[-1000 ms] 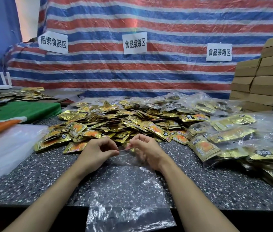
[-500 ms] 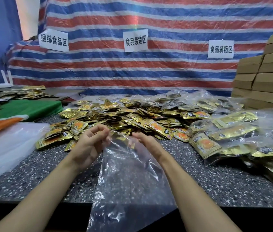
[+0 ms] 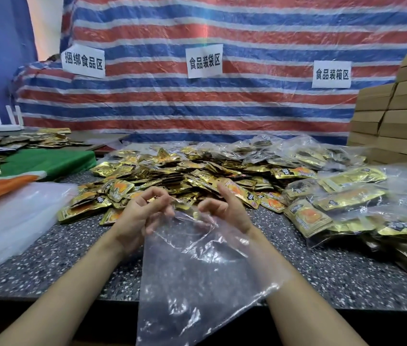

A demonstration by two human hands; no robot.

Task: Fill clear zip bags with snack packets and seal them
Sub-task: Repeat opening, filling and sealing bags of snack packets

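Holding a clear zip bag (image 3: 197, 270) by its mouth, both hands work just in front of the heap of snack packets (image 3: 185, 176); left hand (image 3: 142, 216) curled, thumb and fingers pinching one lip; right hand (image 3: 225, 211) curled on the other lip, forefinger raised; the mouth is drawn a little apart between them. The bag is empty and crumpled; it drapes from the heap's near edge across the speckled table (image 3: 72, 258) and over its front rim. Right of the heap: filled bags (image 3: 347, 198), piled loosely; left of the heap: a stack of empty bags (image 3: 10, 221), green cloth (image 3: 47, 161) beyond; behind the heap: striped tarp (image 3: 247, 108) with paper signs (image 3: 205, 61); behind-right of the heap: stacked cardboard boxes (image 3: 402, 116).
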